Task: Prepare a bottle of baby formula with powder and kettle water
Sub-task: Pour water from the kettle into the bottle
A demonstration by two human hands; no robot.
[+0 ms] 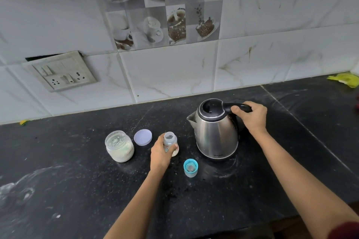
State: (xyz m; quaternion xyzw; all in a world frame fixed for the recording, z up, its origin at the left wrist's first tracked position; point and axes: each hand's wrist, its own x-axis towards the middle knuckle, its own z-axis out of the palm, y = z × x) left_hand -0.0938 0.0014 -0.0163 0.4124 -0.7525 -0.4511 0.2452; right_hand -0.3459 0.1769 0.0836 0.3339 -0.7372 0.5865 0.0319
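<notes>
A small clear baby bottle stands uncapped on the black counter, with pale powder at its bottom. My left hand is wrapped around its left side. To its right stands a steel kettle, lid closed and spout pointing left. My right hand grips the kettle's black handle. The bottle's blue cap with teat stands on the counter in front, between bottle and kettle. An open powder jar stands to the left, its lilac lid lying beside it.
A tiled wall runs behind the counter, with a tilted switch-and-socket plate at the left. A yellow cloth lies at the far right corner. White powder smears mark the counter at lower left. The counter's front edge is at the bottom right.
</notes>
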